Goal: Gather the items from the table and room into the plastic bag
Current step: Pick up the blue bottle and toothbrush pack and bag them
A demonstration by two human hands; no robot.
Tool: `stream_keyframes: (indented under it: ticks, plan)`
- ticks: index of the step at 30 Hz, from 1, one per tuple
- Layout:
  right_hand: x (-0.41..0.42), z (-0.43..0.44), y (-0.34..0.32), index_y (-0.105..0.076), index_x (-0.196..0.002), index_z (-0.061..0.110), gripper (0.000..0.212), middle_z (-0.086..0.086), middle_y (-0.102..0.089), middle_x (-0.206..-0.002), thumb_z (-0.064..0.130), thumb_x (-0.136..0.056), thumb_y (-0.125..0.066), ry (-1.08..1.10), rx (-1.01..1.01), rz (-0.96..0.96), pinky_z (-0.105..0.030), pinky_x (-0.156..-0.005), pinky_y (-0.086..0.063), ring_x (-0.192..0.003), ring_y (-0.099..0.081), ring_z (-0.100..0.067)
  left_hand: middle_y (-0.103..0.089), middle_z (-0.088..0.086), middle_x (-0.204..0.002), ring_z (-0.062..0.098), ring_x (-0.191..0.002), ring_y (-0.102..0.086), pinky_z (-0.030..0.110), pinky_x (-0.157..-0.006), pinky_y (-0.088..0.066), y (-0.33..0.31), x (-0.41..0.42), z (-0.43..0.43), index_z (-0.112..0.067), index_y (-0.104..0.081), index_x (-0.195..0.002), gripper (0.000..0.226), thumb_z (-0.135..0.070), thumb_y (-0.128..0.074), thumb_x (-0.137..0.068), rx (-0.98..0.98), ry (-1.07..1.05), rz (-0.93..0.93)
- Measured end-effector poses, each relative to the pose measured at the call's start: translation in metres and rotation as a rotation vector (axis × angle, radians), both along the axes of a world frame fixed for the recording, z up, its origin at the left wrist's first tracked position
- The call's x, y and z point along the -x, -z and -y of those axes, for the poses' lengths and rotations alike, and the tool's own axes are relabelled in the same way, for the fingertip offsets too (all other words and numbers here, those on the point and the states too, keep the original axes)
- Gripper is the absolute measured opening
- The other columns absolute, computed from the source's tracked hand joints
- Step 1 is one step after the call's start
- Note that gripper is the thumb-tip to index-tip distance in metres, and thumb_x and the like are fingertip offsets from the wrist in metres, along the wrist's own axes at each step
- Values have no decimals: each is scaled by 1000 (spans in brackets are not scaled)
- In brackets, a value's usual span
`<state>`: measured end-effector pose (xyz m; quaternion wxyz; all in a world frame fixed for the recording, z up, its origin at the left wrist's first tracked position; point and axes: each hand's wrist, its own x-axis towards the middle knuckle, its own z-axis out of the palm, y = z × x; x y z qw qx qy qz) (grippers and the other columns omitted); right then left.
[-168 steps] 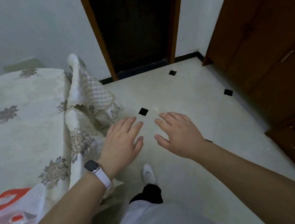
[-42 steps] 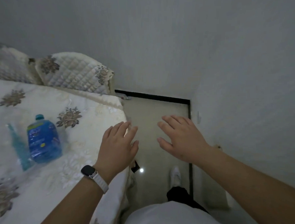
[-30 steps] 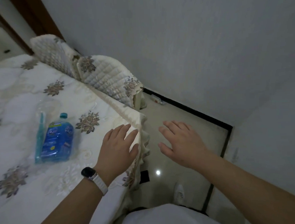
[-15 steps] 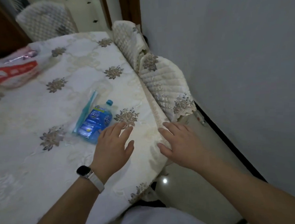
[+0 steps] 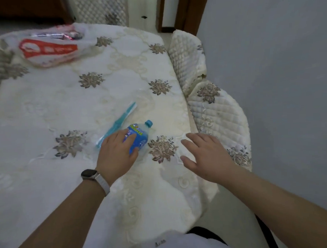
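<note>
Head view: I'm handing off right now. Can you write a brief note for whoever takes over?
Left hand grips the blue bottle, which lies on the table, not lifted yet.
Right hand is open and empty over the table's near right edge.
The teal toothbrush lies right beside the bottle. The plastic bag sits at the table's far left, with something already inside.
Left to do: move the bottle, then the toothbrush, into the bag.
</note>
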<state>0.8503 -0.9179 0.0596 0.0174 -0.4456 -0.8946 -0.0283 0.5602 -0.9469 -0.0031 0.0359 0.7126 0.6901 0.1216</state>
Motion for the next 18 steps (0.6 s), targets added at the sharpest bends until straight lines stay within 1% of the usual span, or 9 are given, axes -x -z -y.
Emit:
stream_keyframes:
  ticks: [5,8,11,14,18]
  plan:
    - [44,-59,15,-65,-121,16,55,-9,-63,-127,53,-89,-40,-125,51,7,-44,-93,-46,-113,-58,-32,-61,14,-123,35,-107,-61,46,-91,-47,15,9,-14,-16,-66,-116,55,-50,-45,-79,110,-103,15]
    - [74,-97,31,-65,-121,15,56,-10,-63,-126,52,-87,-40,-207,90,-6,-44,-92,-46,-111,-59,-32,-61,14,-125,35,-111,-59,48,-93,-47,27,9,-24,-17,-65,-118,56,-53,-52,-76,167,-150,3]
    - [104,-135,48,-64,-123,15,56,-11,-62,-126,51,-86,-42,-306,136,-5,-44,-92,-46,-112,-58,-32,-59,14,-130,35,-114,-58,48,-94,-46,36,7,-32,-19,-62,-125,63,-57,-59,-75,215,-198,-11]
    - [133,-173,67,-61,-125,15,57,-10,-60,-130,52,-85,-42,-397,177,10,-43,-93,-45,-116,-56,-31,-55,12,-137,35,-120,-54,49,-98,-44,40,0,-40,-21,-53,-136,74,-64,-61,-76,253,-269,8]
    - [172,-219,91,-60,-127,14,58,-12,-58,-133,51,-85,-45,-519,194,-21,-44,-96,-44,-118,-55,-33,-54,9,-135,33,-120,-54,47,-99,-44,47,-13,-47,-21,-46,-140,82,-65,-64,-73,240,-340,4]
